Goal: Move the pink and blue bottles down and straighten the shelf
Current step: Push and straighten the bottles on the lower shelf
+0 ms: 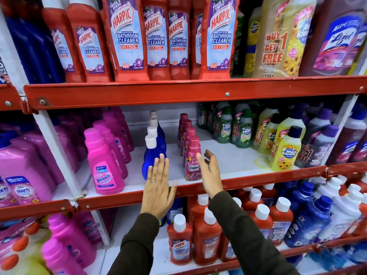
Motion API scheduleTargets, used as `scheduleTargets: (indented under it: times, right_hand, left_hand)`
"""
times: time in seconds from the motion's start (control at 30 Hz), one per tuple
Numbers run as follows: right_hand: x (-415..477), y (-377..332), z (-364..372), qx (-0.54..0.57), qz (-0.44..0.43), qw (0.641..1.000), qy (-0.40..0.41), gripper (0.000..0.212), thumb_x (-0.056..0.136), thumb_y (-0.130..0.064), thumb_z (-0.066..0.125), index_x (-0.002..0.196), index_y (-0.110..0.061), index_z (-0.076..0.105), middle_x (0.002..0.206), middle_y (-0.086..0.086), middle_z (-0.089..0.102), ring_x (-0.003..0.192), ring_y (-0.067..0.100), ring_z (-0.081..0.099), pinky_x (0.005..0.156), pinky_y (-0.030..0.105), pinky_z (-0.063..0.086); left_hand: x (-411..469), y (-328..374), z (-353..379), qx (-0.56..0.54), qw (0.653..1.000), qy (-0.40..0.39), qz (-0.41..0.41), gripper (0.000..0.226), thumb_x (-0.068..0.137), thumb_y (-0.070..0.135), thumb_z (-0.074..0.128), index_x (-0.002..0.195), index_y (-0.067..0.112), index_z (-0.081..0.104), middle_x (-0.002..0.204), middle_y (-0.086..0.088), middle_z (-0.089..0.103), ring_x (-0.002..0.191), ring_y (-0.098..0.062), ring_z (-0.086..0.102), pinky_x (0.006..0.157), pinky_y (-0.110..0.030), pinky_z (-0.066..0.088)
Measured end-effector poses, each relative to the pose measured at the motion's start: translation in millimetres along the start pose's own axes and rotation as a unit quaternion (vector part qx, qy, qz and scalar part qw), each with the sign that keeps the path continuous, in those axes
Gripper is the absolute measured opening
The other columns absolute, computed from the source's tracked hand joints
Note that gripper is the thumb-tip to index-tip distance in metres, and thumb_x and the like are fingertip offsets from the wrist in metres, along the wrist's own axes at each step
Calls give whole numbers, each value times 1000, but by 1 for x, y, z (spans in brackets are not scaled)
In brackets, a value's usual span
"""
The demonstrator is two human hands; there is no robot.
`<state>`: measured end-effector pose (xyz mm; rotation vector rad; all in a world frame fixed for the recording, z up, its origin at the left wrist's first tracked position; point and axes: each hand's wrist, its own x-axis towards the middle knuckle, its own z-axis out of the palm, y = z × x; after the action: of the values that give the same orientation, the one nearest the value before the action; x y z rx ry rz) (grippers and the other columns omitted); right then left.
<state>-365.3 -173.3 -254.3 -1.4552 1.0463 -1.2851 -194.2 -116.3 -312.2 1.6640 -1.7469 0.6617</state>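
Note:
On the middle shelf [238, 183] a row of blue bottles with white caps [152, 153] stands front to back. To its right runs a row of dark pink Comfort bottles [192, 155]. My left hand [157, 187] is flat with fingers apart, its fingertips in front of the front blue bottle. My right hand [208, 171] is open too, fingers spread, just right of the front pink bottle and close to its side. Neither hand holds anything.
Bright pink Vanish bottles [105, 161] line up left of the blue row. Green and yellow Max Kleen bottles [284, 151] fill the shelf's right. Red Harpic bottles [129, 36] stand above. Below are red Harpic bottles [179, 241] and blue bottles [309, 217]. White shelf shows between the rows.

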Motion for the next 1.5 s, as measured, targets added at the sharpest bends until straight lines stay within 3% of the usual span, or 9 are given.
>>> scheduleTargets:
  times: [0.13,0.23,0.33,0.47,0.7,1.0,1.13,1.23,1.5]
  right_hand:
    - [3,4,-3,74,65,994,-42,68,95,-65,35,149,-23,41,147,-6,49,132,7,49,116,32,34]
    - [7,9,-7,79,74,991,-77,43,104,-52,25,126,-31,55,118,-11,65,107,-6,61,96,18,43]
    - [8,8,-10,80,79,987,-112,40,106,-47,21,112,-37,59,105,-21,66,92,-15,66,82,8,46]
    - [10,8,-12,69,84,984,-140,41,106,-46,20,126,-34,53,109,-15,65,91,-13,65,77,6,47]
    - [8,6,-14,57,98,983,-142,33,106,-46,23,117,-40,54,105,-18,62,95,-7,59,80,10,42]
    - [-2,-1,-10,45,86,989,-114,52,102,-52,30,144,-27,46,138,-2,56,118,2,56,101,22,40]
    - [-21,-8,-5,69,37,996,-30,51,105,-37,35,154,-23,30,145,-12,32,132,2,33,107,23,28]
    - [-36,-2,7,43,-25,998,25,50,99,-44,39,147,-29,40,145,-4,37,138,11,34,114,32,31]
    - [-59,-6,63,58,-42,996,-53,36,107,-31,35,141,-35,44,152,-8,36,141,5,34,113,20,29]
  left_hand:
    - [8,45,-8,-202,974,-76,-73,67,106,43,25,163,19,-1,170,6,-12,156,-3,-13,127,-23,-8]
    - [25,75,-15,-346,912,-130,-177,63,109,47,23,163,29,-4,169,16,-11,150,7,-10,122,-22,4]
    - [39,84,-16,-466,823,-175,-273,65,107,50,21,164,27,-1,172,8,0,155,-3,5,123,-26,8]
    - [52,78,-7,-506,774,-206,-319,58,107,53,20,161,31,21,163,-3,36,148,-18,37,126,-48,27]
    - [51,78,-6,-505,775,-207,-319,53,109,47,20,159,30,22,161,-3,38,146,-19,40,124,-43,31]
    - [47,80,-4,-486,800,-199,-292,65,105,59,19,163,33,6,170,0,20,155,-17,25,128,-47,23]
    - [32,86,-19,-509,800,-124,-293,59,109,46,19,163,32,1,170,9,11,153,-3,13,117,-13,13]
    - [18,83,-29,-519,803,-63,-286,53,111,37,22,161,36,5,161,20,22,146,6,19,101,7,17]
    - [-14,48,-44,-463,828,94,-301,47,107,38,30,153,31,35,150,11,47,142,-2,42,114,-14,33]
